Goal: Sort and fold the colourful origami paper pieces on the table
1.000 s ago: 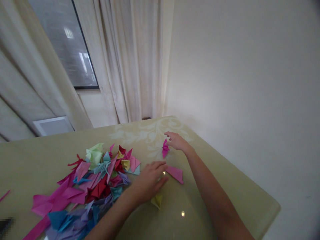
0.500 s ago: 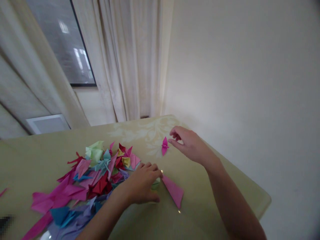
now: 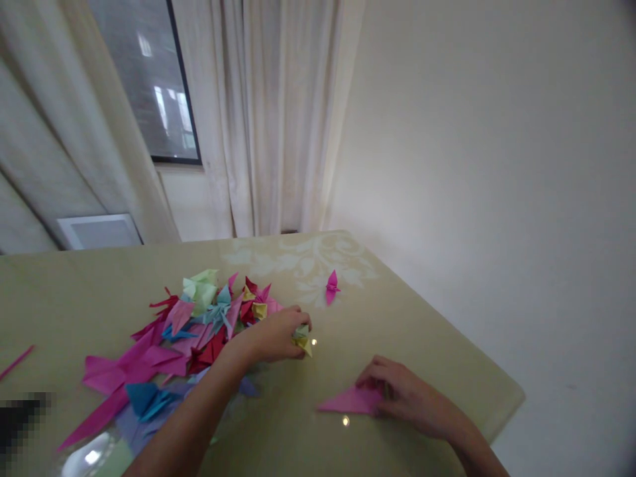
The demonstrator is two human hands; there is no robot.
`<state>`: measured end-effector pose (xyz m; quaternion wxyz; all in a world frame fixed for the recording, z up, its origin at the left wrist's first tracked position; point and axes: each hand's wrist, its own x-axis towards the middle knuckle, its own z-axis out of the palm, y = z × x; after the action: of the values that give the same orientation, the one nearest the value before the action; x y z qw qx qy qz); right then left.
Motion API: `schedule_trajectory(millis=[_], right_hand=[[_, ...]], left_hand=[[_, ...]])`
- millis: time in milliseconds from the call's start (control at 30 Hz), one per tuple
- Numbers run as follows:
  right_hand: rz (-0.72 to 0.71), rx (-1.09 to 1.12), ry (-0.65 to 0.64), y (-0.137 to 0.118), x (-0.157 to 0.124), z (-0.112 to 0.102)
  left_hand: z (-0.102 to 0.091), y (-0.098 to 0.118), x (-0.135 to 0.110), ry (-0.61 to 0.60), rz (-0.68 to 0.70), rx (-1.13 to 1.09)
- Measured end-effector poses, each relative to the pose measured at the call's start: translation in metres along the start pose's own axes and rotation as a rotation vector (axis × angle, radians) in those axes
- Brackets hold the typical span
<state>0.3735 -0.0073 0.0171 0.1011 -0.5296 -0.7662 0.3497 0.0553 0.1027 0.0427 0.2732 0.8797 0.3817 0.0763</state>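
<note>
My left hand [image 3: 285, 333] is closed around a small pale yellow-green origami piece [image 3: 303, 341] at the right side of a heap of folded paper [image 3: 213, 351]; its fingers hide part of the piece. With its fingers pinched, my right hand [image 3: 397, 394] grips the right end of a pink folded paper triangle [image 3: 350, 401], whose tip points left along the table. Farther back, a small magenta paper crane [image 3: 332, 287] lies apart from both hands. The heap holds pink, red, blue, purple and light green pieces, partly covered by my left forearm.
The pale yellow-green table [image 3: 447, 358] meets a plain wall [image 3: 472, 165] at right, with curtains [image 3: 268, 119] behind. A thin pink strip [image 3: 17, 362] lies far left. Near the front left is a shiny rounded object [image 3: 89, 457], beside a blurred dark patch.
My right hand has come down from beside the magenta crane and taken hold of the pink triangle, which has turned. My left hand has closed on the yellow-green piece. The view has shifted slightly.
</note>
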Motion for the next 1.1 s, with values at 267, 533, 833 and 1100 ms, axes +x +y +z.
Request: schedule_trajectory(millis=[267, 533, 833, 1100], right_hand=[[-0.143, 0.414, 0.243, -0.047, 0.078, -0.004], [-0.317, 0.658, 0.249, -0.044, 0.144, 0.007], [-0.263, 0.290, 0.329, 0.000, 0.113, -0.033], [-0.035, 0.234, 0.161, 0.047, 0.105, -0.055]], left_hand=[[0.012, 0.021, 0.003, 0.380, 0.120, -0.217], [0.032, 0.004, 0.013, 0.467, 0.235, -0.249], [-0.008, -0.028, -0.006, 0.325, -0.105, -0.039], [0.027, -0.034, 0.005, 0.051, -0.169, 0.197]])
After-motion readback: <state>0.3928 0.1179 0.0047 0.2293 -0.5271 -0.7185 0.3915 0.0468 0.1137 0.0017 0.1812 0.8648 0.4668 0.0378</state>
